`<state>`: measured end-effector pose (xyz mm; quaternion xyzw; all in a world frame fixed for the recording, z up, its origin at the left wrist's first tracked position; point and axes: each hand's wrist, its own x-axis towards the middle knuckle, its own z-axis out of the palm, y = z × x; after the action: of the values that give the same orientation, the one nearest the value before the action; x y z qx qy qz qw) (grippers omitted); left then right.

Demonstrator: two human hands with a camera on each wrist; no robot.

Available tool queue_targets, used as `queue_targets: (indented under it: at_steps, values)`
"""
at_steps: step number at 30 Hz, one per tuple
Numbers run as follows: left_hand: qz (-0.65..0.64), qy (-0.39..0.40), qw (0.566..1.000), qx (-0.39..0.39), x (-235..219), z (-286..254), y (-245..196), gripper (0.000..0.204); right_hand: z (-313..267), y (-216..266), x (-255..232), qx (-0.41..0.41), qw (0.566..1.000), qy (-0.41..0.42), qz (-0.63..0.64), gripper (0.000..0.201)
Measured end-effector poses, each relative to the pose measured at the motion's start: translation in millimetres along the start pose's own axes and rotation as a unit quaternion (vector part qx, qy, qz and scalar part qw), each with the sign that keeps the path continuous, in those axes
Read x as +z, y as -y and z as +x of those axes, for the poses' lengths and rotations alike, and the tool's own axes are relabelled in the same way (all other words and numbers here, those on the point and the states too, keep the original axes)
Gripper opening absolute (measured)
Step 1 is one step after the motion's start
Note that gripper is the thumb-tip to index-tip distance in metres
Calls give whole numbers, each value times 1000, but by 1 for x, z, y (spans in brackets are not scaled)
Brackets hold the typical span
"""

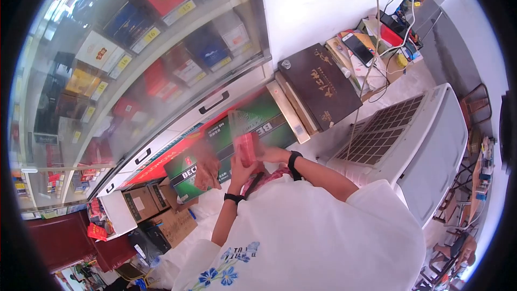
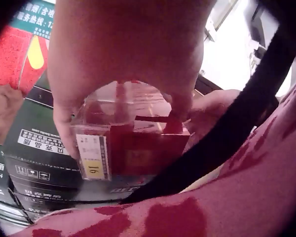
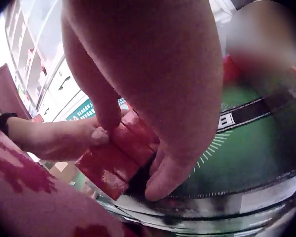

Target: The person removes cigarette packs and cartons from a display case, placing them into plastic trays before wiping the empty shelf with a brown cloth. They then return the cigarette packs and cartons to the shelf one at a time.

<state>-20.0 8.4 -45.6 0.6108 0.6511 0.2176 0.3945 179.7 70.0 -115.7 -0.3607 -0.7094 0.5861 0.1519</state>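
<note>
We hold the red packs (image 1: 247, 150) and their clear plastic holder (image 2: 106, 106) over the green carton (image 1: 277, 132), the left hand (image 1: 242, 169) gripping the holder from 6 o'clock in the head view, the right hand (image 1: 273, 154) gripping the packs from 3 o'clock. We should apply light, even pressure from both sides, since thin plastic may flex, align the packs squarely, and keep fingertips off the price tag (image 2: 92, 157) at the holder's 8 o'clock in the left wrist view.
</note>
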Motion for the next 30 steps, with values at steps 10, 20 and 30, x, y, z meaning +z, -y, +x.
queue_targets:
  at_steps: [10, 20, 30]
  values:
    - [-128, -26, 990, 58, -14, 3, 45, 76, -7, 48, 3, 87, 981, 30, 170, 64]
    - [-11, -160, 985, -63, -27, 49, 53, 56, 58, 77, 44, 77, 951, -299, 22, 64]
    - [165, -143, 971, -99, -13, 44, 11, 53, 118, 101, 46, 50, 877, -334, -342, 50]
